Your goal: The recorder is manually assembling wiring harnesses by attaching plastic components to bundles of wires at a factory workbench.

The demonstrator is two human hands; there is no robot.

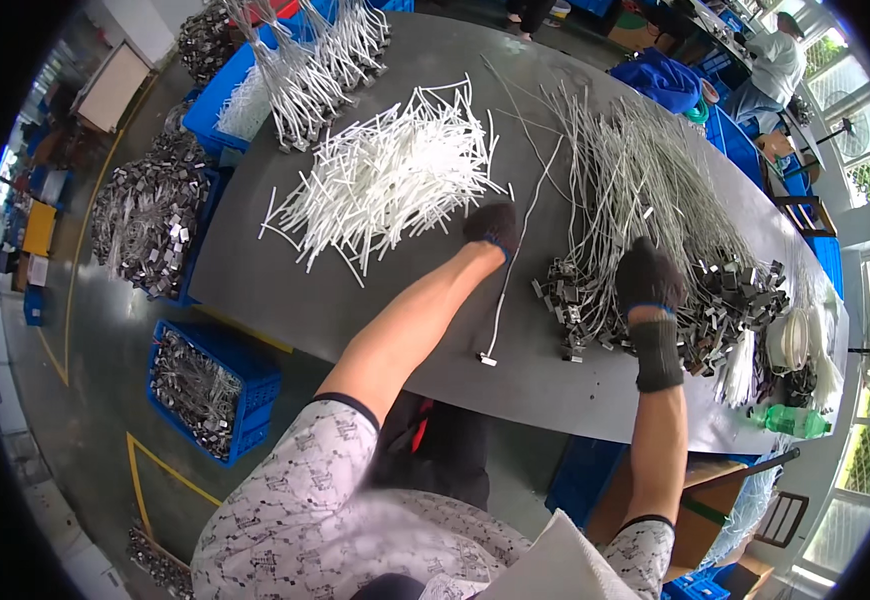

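My left hand (492, 226), in a dark glove, is at the right edge of a heap of short white tubes (395, 175). Its fingers are drawn together, and what they hold is hidden. Close beside it runs a single thin cable (505, 285), with a small metal connector (487, 359) at its near end. My right hand (649, 277), also gloved, rests in a large spread of grey cables (635, 170), just above their metal connectors (710, 325). Its fingers look curled into the cables; whether a cable is between them cannot be made out.
Bundled white-tubed cables (315, 80) stand at the table's far left, beside a blue crate (217, 110). Another blue crate (255, 400) with connectors sits on the floor at left. A green bottle (795, 421) lies at the table's right edge. A person (770, 70) is at the far right.
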